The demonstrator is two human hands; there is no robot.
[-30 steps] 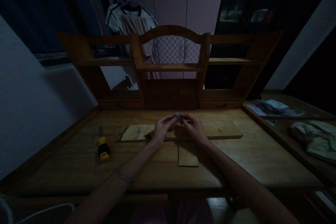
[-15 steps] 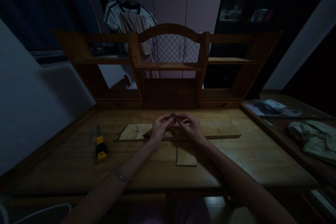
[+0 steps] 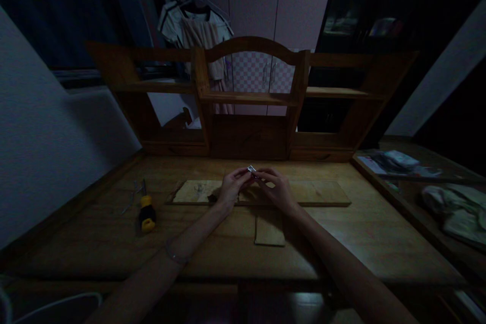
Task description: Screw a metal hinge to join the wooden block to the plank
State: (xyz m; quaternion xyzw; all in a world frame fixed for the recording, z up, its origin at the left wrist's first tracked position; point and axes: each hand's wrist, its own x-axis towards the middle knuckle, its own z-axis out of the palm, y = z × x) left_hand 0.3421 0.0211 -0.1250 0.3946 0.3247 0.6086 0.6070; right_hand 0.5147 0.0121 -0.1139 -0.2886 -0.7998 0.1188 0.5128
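Both my left hand [image 3: 231, 187] and my right hand [image 3: 276, 187] are closed on a small shiny metal piece [image 3: 251, 169], held between the fingertips. Its exact kind is too small and dark to tell. The hands are raised over a long wooden board [image 3: 319, 193] whose left end is rough and broken. A small square wooden piece [image 3: 269, 232] lies on the desk in front of the board, below my right hand. A dark scrap [image 3: 211, 198] sits on the board beside my left hand.
On the left of the desk [image 3: 197, 258] lies a yellow and black screwdriver [image 3: 146, 214], beside thin metal pieces [image 3: 129, 201]. A wooden shelf unit [image 3: 246, 96] stands along the back edge. Crumpled cloth [image 3: 455, 215] lies on a lower surface at right.
The metal piece has tilted and now catches more light between my fingertips. Both hands keep their hold. The whole view has shifted slightly.
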